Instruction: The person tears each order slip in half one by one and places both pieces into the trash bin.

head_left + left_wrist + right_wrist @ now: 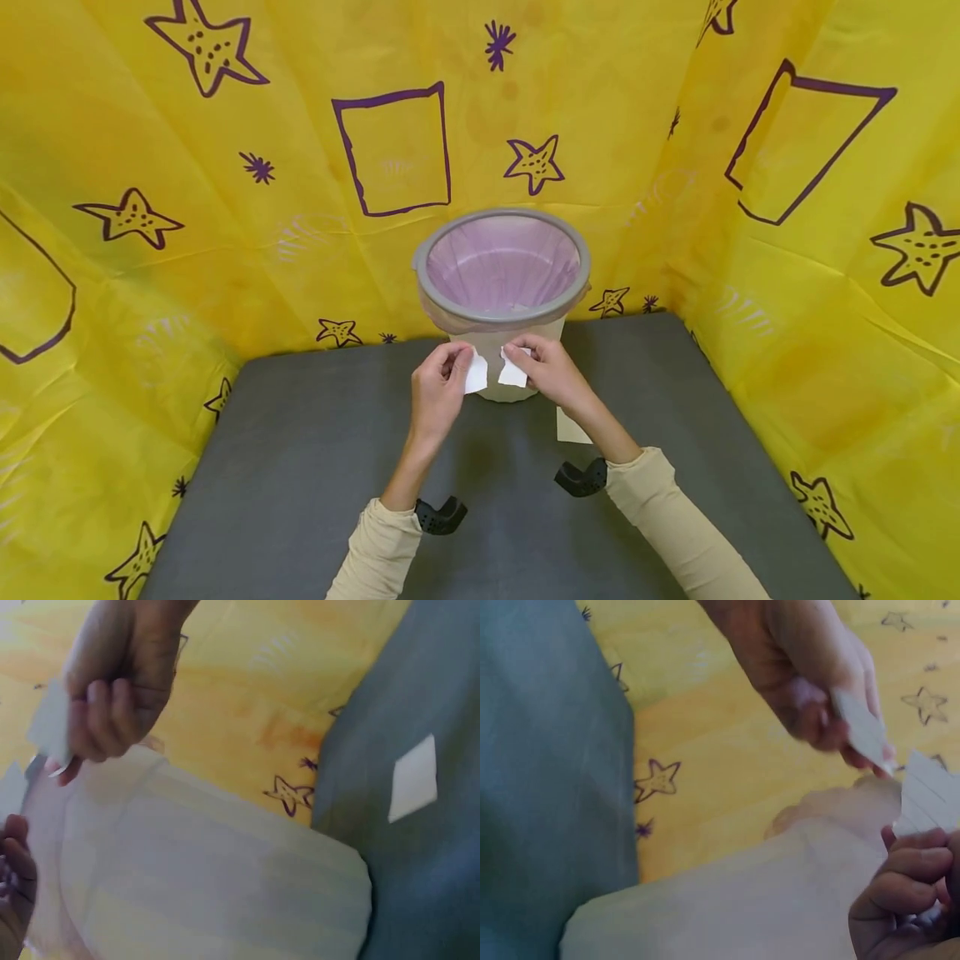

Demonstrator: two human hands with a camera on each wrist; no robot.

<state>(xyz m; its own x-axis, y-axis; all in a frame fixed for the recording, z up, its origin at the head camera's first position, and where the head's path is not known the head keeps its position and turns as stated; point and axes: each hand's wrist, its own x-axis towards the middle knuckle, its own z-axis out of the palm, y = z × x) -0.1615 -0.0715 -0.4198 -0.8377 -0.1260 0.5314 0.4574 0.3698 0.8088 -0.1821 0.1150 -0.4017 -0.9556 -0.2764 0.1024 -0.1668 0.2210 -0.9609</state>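
Left hand [437, 387] pinches one white paper piece [477, 375] and right hand [553, 372] pinches another piece [513, 372], both before the bin [492, 341]; a flat paper [573, 427] lies at the bin's front right.

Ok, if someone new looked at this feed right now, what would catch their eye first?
Probably the bright yellow backdrop with purple starfish drawings, behind and on both sides of the gray table. Next, likely the wastebasket with its pinkish liner at the table's far side. In front of it, the left hand and right hand each pinch a white paper scrap.
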